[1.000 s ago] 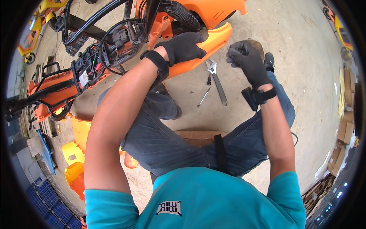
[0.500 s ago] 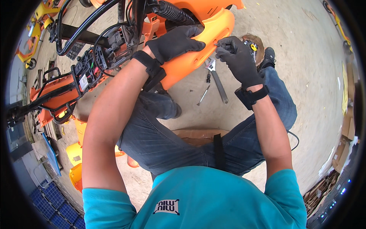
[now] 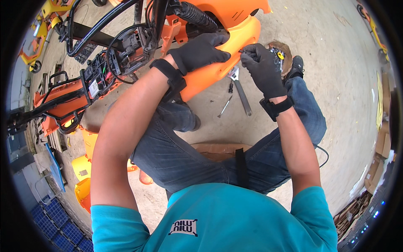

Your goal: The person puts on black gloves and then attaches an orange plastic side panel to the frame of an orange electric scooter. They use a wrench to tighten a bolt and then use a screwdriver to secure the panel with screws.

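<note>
i have the left hand (image 3: 200,53) grasping an orange panel (image 3: 247,32), which slants above the floor (image 3: 344,101), just below a black coil-spring shock (image 3: 196,17). my right hand (image 3: 263,69) is at the panel's right edge, fingers curled in; i cannot tell whether they grip anything. beneath, an adjustable wrench (image 3: 242,95), a black socket (image 3: 230,87) and a slim metal rod (image 3: 225,107) lie on the floor. beyond the right hand sits a round brown container (image 3: 288,61) with small parts inside.

Bright, diffuse light on floor (image 3: 344,105), soft shadows, fisheye-bent edges, black corners
</note>
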The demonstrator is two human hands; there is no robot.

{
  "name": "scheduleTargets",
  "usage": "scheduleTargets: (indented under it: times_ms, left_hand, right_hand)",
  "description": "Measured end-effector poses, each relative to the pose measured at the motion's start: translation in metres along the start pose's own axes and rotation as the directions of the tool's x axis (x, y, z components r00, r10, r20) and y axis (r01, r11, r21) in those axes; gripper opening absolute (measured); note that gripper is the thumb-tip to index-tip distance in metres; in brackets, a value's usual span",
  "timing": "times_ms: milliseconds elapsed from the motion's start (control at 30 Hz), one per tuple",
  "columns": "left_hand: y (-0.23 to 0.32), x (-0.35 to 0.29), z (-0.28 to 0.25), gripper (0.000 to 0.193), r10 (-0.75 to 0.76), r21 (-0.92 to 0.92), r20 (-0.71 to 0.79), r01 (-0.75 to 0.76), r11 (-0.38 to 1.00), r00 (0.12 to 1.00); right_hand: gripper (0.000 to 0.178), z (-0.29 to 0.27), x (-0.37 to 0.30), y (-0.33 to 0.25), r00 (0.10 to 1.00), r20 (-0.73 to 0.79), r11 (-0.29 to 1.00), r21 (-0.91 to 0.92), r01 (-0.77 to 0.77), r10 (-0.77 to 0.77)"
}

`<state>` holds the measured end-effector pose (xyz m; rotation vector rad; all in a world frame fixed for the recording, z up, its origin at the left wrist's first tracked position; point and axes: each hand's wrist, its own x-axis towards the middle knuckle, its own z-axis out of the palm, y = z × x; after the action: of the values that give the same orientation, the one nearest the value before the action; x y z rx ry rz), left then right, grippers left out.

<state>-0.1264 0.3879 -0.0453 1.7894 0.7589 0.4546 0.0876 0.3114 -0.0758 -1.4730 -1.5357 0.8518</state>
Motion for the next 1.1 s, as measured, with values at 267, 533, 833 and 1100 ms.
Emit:
scheduleTargets:
  times_ms: [267, 533, 833, 1100]
  left_hand:
    - [-0.012, -0.003, 0.035, 0.045, -0.013, 0.019, -0.096, 0.015, 1.000, 0.995]
    - [-0.004, -0.007, 0.040, 0.038, -0.053, -0.018, -0.088, 0.052, 0.998, 0.995]
    - [-0.005, -0.008, 0.039, 0.035, -0.023, 0.019, -0.130, 0.026, 0.999, 0.991]
    - [-0.002, -0.008, 0.037, 0.033, -0.042, 0.053, -0.113, 0.048, 0.997, 0.993]
  right_hand:
    - [0.015, -0.003, -0.004, 0.004, 0.988, 0.055, 0.990, 0.008, -0.143, 0.143]
    - [0.015, -0.002, 0.000, -0.002, 0.961, 0.126, 0.958, 0.118, -0.260, 0.245]
    - [0.018, 0.002, -0.003, -0.004, 0.967, 0.067, 0.954, 0.156, -0.254, 0.246]
    - [0.017, 0.003, -0.003, -0.003, 0.913, 0.126, 0.859, 0.309, -0.408, 0.388]
